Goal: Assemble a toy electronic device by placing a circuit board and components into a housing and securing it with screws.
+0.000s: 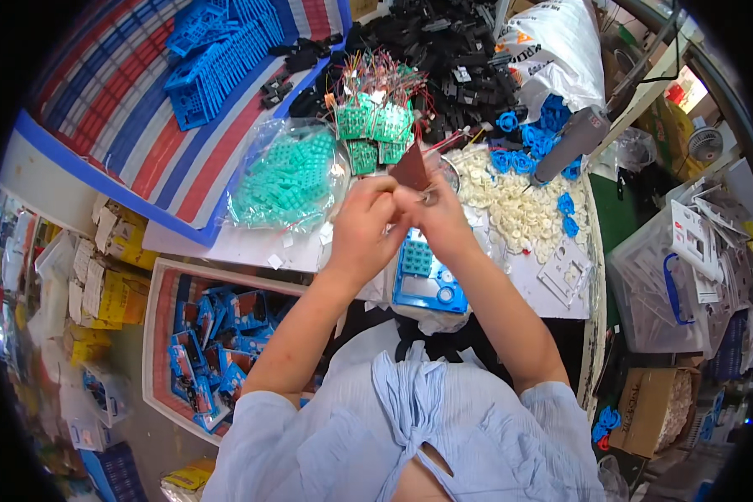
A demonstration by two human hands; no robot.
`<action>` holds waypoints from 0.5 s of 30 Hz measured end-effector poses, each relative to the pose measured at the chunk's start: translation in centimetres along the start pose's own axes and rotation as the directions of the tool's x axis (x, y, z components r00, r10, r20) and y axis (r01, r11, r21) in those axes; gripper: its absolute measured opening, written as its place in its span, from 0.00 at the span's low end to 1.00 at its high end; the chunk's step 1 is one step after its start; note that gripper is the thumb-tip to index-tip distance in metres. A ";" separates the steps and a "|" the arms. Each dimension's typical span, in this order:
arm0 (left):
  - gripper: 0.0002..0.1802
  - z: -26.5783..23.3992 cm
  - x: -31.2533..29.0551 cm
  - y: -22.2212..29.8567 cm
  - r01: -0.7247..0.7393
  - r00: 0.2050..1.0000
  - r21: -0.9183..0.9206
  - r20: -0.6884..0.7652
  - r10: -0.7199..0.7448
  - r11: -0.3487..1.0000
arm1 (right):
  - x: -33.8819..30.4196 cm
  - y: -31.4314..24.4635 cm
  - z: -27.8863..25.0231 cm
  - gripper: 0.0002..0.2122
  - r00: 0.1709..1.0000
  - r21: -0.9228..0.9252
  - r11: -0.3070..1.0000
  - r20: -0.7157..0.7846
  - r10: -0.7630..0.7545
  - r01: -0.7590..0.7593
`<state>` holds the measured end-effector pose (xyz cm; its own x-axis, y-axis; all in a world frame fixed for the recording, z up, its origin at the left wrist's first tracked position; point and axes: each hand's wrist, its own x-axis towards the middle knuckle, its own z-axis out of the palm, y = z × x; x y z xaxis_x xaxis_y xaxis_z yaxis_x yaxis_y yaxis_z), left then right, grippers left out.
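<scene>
My left hand [363, 226] and my right hand [440, 219] meet over the table, fingers bent and pinched together. A thin reddish-brown board [410, 168] stands up tilted from the fingers of my right hand. The left fingertips are pressed close beside it, and what they pinch is hidden. Just below my hands lies a blue plastic casing [431, 291] with a green rubber keypad [417, 258] set in it. Beyond the board is a heap of green circuit boards [376, 120] with thin coloured wires.
A bag of green keypads [289, 184] lies left, below a striped sheet holding blue casings [217, 63]. White parts [510, 197], blue parts [523, 155] and a grey handheld tool [567, 146] lie right. Black parts [443, 50] pile behind. A bin [161, 335] stands lower left.
</scene>
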<state>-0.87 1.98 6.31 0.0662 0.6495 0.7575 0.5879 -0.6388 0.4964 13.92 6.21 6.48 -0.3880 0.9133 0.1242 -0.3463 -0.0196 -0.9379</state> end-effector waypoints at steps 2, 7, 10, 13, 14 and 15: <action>0.14 -0.3 0.1 -0.4 -0.046 0.993 -0.070 0.108 0.053 0.997 | 1.0 0.3 -0.9 0.19 0.992 0.044 0.997 -0.102 0.069 -0.065; 0.09 -1.1 0.2 -5.7 0.201 0.976 0.018 0.083 -0.202 0.979 | 1.6 -2.8 -4.9 0.15 0.939 0.009 0.995 -0.331 -0.094 0.102; 0.09 1.4 0.4 -11.0 0.210 0.954 0.141 0.186 -0.234 0.967 | 0.0 -4.7 -7.1 0.13 0.919 -0.106 0.989 -0.372 -0.134 0.102; 0.14 5.1 2.1 -13.1 0.178 0.916 0.215 0.321 -0.241 0.960 | -2.5 -5.5 -8.3 0.14 0.951 -0.248 0.967 -0.280 -0.132 0.061; 0.17 6.6 2.8 -13.6 0.213 0.904 0.273 0.310 -0.296 0.938 | -3.2 -5.4 -8.6 0.14 0.965 -0.268 0.963 -0.240 -0.101 0.034; 0.19 8.6 3.9 -13.8 0.243 0.890 0.322 0.301 -0.343 0.915 | -3.9 -5.8 -8.3 0.14 0.965 -0.281 0.960 -0.250 -0.078 0.005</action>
<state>-1.82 16.86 -1.23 0.0999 0.9210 0.3765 0.8136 -0.2934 0.5019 24.55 6.13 8.72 -0.1336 0.9847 0.1121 -0.0940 0.1001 -0.9905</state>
